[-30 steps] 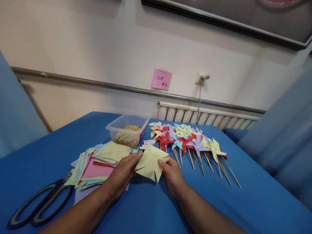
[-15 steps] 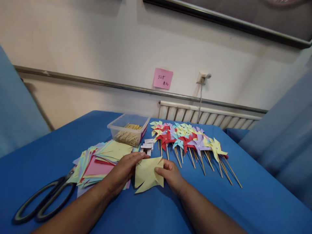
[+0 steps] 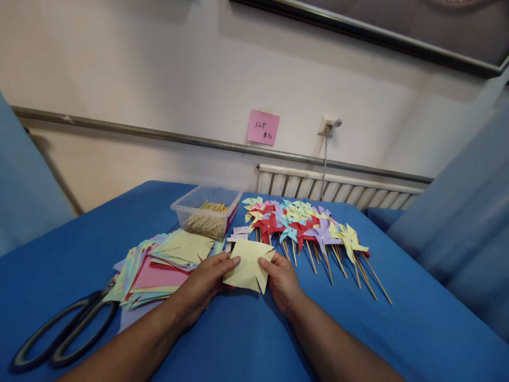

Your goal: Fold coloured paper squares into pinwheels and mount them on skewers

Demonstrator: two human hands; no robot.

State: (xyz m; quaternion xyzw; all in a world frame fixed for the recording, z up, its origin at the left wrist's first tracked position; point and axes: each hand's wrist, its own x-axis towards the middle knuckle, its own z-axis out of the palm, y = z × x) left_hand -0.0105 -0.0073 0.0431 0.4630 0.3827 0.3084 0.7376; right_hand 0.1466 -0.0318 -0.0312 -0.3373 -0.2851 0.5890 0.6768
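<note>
A yellow paper square (image 3: 247, 267) with slits cut in from its corners is held up between both hands, over the blue table. My left hand (image 3: 212, 276) pinches its left edge, thumb on top. On the opposite edge my right hand (image 3: 280, 276) grips the paper the same way, its fingers hidden behind. Left of my left hand lies a stack of coloured paper squares (image 3: 159, 278), with slit yellow ones on top. Small white boxes (image 3: 238, 233) stand just behind the held paper, partly covered by it.
Large black-handled scissors (image 3: 75, 331) lie at the left, blades under the stack. A clear plastic box (image 3: 186, 212) of wooden sticks (image 3: 210, 215) stands behind. Finished paper pinwheels (image 3: 306, 231) on sticks lie at the back right, near a radiator (image 3: 338, 190).
The yellow paper has been raised and turned, and now lies flatter toward me. My right hand has shifted slightly to the right and up along its edge.
</note>
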